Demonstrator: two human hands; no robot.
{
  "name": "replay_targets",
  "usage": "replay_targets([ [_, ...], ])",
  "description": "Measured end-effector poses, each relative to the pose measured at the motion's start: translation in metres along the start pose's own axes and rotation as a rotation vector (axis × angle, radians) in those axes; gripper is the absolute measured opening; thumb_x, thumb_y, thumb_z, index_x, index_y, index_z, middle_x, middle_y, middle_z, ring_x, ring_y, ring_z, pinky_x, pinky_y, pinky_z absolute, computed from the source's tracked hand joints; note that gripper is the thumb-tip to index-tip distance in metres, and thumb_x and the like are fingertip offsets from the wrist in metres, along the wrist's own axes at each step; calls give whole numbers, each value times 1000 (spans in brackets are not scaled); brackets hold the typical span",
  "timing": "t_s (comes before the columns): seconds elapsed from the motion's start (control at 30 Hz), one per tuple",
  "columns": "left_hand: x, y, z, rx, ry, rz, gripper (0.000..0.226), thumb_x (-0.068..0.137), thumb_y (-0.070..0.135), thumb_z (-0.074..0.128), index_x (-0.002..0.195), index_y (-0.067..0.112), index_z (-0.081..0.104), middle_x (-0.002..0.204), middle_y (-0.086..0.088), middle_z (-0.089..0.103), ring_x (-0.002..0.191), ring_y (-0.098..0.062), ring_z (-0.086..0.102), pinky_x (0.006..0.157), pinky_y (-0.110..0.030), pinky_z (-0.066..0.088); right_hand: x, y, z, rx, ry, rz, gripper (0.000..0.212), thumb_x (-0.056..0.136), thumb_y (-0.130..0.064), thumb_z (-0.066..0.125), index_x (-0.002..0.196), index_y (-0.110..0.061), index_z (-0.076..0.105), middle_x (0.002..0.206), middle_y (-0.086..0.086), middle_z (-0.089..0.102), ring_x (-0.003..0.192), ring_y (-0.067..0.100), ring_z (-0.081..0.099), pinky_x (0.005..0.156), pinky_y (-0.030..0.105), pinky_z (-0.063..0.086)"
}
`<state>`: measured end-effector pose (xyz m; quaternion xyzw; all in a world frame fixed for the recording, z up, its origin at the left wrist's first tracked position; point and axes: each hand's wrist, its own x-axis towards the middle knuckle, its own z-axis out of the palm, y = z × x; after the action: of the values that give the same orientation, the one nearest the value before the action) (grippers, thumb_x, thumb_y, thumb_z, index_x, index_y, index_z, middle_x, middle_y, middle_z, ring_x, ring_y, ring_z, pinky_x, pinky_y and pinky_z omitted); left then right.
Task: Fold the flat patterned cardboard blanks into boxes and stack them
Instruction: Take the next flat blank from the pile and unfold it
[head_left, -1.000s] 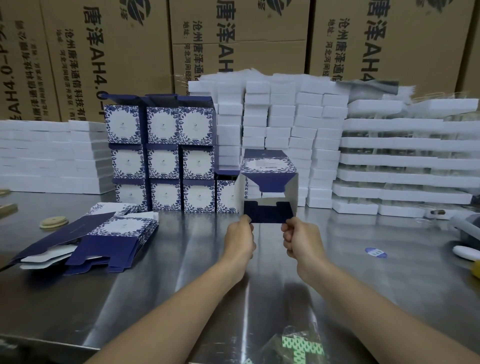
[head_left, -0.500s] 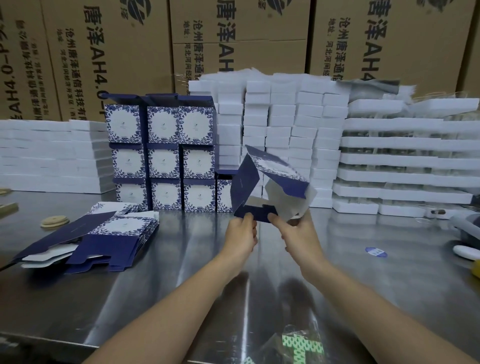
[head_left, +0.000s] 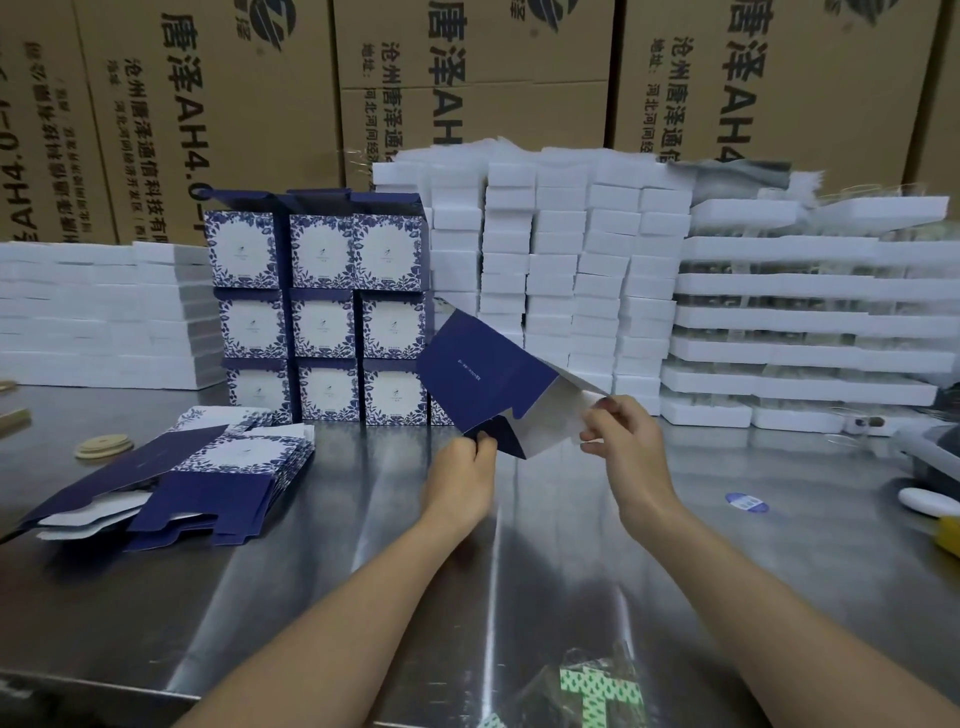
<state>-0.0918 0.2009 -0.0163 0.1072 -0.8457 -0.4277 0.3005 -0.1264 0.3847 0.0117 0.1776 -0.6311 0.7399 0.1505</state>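
Observation:
A half-folded navy box (head_left: 483, 382) with a white inside hangs tilted above the steel table (head_left: 363, 545), its open end turned toward the right. My left hand (head_left: 460, 480) pinches its lower navy flap. My right hand (head_left: 626, 436) pinches a white flap at the open end. A pile of flat patterned blanks (head_left: 208, 478) lies on the table at the left. Behind it stands a stack of finished blue-and-white boxes (head_left: 322, 317), three rows high.
White foam blocks (head_left: 571, 280) are piled behind the held box and at the far left (head_left: 93, 317). White trays (head_left: 810, 322) are stacked at the right. Brown cartons (head_left: 467, 78) form the back wall. A round tape roll (head_left: 104, 446) and a blue sticker (head_left: 746, 502) lie on the table.
The box has turned from facing me open-ended to tilted with its navy side up. My right hand moved right and up to a white flap; my left hand stayed at the lower flap.

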Motion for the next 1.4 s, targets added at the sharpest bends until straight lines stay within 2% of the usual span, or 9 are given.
replay_targets([
  [0.13,-3,0,4,-42,-85,71,50,108,29,43,62,14,33,58,2,40,61,-24,37,61,-40,27,10,0,-6,320,-37,137,19,94,0,63,89,-12,49,70,6,54,64,20,61,70,33,59],
  [0.23,-7,3,7,-108,-169,94,45,96,37,43,56,20,31,49,8,30,57,-21,27,60,-40,24,13,1,-8,410,-58,243,25,99,-6,69,87,-12,48,65,3,56,62,19,65,64,30,61],
  [0.37,-8,5,7,-246,-214,81,41,84,37,42,46,25,30,52,8,24,57,-21,22,63,-41,24,13,5,-15,108,-88,317,48,89,-47,83,87,-19,45,62,-4,52,51,14,50,47,25,39],
  [0.43,-8,3,6,-278,-220,94,42,84,37,44,46,25,30,53,5,25,55,-21,22,63,-44,24,12,7,-17,-121,-127,278,42,89,-60,77,80,-22,62,59,-8,46,49,14,38,47,24,27],
  [0.53,-9,3,5,-270,-154,146,46,89,47,46,53,22,32,52,2,28,54,-20,26,61,-43,26,8,7,-17,-194,-186,257,35,96,-57,66,73,-33,79,58,-7,37,51,15,30,50,26,22],
  [0.73,-15,10,5,-228,-200,139,68,84,69,56,76,2,57,61,1,39,60,-19,36,63,-38,28,5,10,-11,-68,-85,315,26,104,-29,53,89,-12,67,55,-4,43,44,12,34,44,22,26],
  [0.97,-24,20,19,-612,-434,-178,23,95,35,61,78,21,57,60,7,47,49,-12,47,45,-20,32,-8,4,6,70,-71,337,33,107,-39,54,90,-16,71,58,0,49,48,12,46,49,26,34],
  [1.2,-19,26,11,-755,-339,-240,26,101,22,55,75,20,53,57,7,43,46,-10,37,45,-21,26,-14,6,14,29,-333,428,36,96,-41,62,67,-21,55,61,1,45,53,15,46,52,27,33],
  [1.4,-23,28,10,-694,-347,-237,29,100,31,58,73,23,51,58,7,40,47,-11,38,47,-22,26,-17,8,20,4,-239,332,30,99,-24,55,71,-17,50,58,-1,38,51,15,36,53,26,33],
])
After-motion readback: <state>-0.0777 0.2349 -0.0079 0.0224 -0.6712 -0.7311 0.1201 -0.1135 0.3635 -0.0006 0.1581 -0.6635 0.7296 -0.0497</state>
